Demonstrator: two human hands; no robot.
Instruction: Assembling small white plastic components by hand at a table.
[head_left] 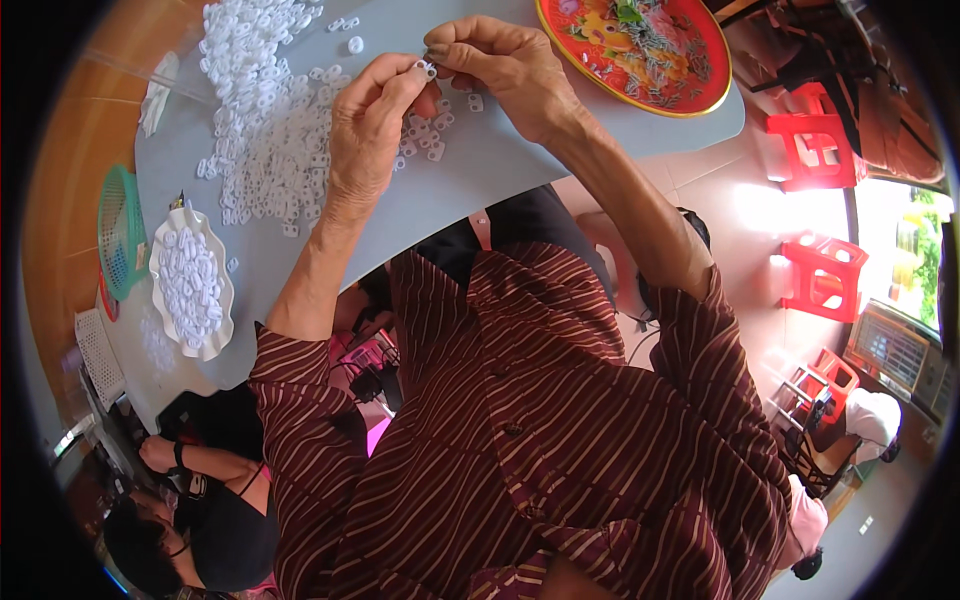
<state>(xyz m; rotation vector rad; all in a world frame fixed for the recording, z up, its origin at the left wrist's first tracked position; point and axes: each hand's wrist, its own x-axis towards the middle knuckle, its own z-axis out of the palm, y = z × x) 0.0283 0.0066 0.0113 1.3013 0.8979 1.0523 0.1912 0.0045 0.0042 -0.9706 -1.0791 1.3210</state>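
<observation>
My left hand is closed in a pinch on a small white plastic piece with holes. Right beside it, the thumb and forefinger of my right hand press together at that piece; whatever they hold is too small to make out. Under and around my left hand lies a wide heap of similar white plastic pieces on the grey table. A few loose ones lie between my wrists. Beyond my right hand sits a round red patterned tray with many small, thin, silvery parts scattered in it.
At the table's left stands a white scalloped dish full of white pieces, beside a green plastic basket. Red stools stand on the floor at right. A person in black sits at lower left, another at far right.
</observation>
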